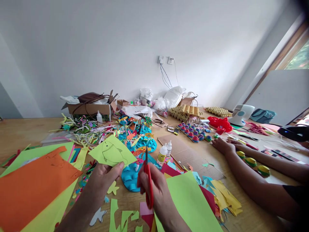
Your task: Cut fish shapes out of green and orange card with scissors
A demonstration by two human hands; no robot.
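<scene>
Between the thumb and fingers of my left hand is a piece of lime-green paper with a fish outline drawn on it in dark lines. My right hand is closed around the red handles of a pair of scissors, whose blades point up and away, a little right of the paper and apart from it. Under and between my hands lie a blue painted egg-carton piece, a yellow-green star cutout and lime-green offcuts.
Orange paper lies left, a lime-green sheet right. Glue bottles stand ahead beside cardboard. A co-worker's arms reach in from the right near painted egg-carton cups. A box and egg trays line the back.
</scene>
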